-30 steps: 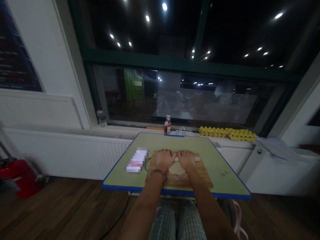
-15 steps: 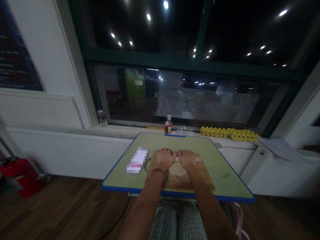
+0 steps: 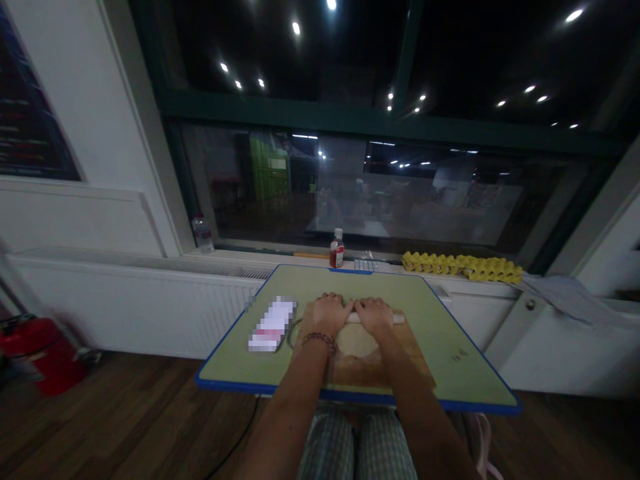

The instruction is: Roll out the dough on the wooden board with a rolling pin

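Observation:
Both hands lie side by side on a pale rolling pin (image 3: 399,319), over the far part of a wooden board (image 3: 413,357). My left hand (image 3: 331,315), with a beaded bracelet at the wrist, has its fingers curled over the pin's left part. My right hand (image 3: 374,315) is closed over the pin to the right, its thumb near the left thumb. The pin's right end sticks out past my right hand; its left end is hidden. Below the pin, between my forearms, a flat round of pale dough (image 3: 356,340) rests on the board.
The board sits on a green table (image 3: 450,333) with a blue edge. A blurred-out phone (image 3: 273,325) lies left of the board. On the sill behind stand a bottle of red liquid (image 3: 337,250), a clear bottle (image 3: 203,235) and yellow egg trays (image 3: 460,267).
The camera view has shifted slightly. More of the dough round shows between my forearms. Both hands remain on the rolling pin.

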The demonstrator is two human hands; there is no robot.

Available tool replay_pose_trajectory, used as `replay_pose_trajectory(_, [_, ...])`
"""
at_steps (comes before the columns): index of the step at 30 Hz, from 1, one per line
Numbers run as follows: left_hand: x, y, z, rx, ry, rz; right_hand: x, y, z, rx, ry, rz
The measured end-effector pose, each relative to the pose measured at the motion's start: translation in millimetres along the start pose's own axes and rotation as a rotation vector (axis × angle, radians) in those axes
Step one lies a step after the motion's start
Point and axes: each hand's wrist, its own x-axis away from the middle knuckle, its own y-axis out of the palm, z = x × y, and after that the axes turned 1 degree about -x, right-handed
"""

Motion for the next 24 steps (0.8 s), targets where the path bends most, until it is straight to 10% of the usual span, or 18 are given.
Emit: replay_pose_trajectory(24, [-11.1,-1.1,-3.0,-0.006,0.047,-0.078,-30.7,18.3,5.3,-0.019,-0.014,-0.045])
